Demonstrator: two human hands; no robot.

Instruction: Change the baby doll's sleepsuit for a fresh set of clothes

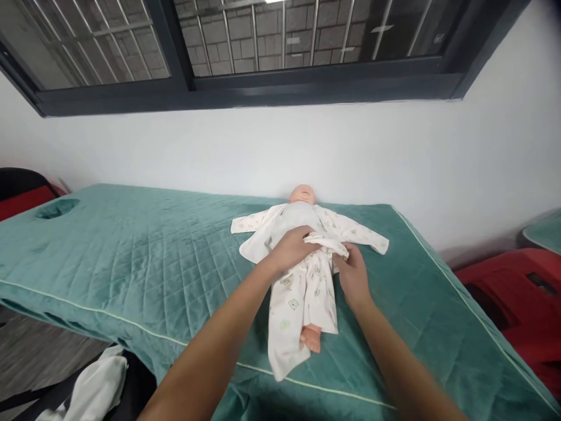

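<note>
A baby doll (302, 194) lies on its back on the green quilted bed cover (175, 251), its head toward the wall. Its white patterned jacket (346, 225) is spread open with both sleeves out to the sides, over a pale grey top. White printed trousers (289, 304) cover the legs; one foot (311, 338) shows at a hem, the other is hidden. My left hand (294, 248) is closed on the bunched waist of the trousers at the doll's middle. With fingers pinched, my right hand (352, 272) holds the other side of that waistband.
Behind the bed rises a white wall (175, 146) with a dark-framed barred window (263, 88). Red chairs (517, 286) stand at the right. A black bag or seat with white cloth (99, 383) is at the lower left. The bed has a hole (56, 209) at the far left.
</note>
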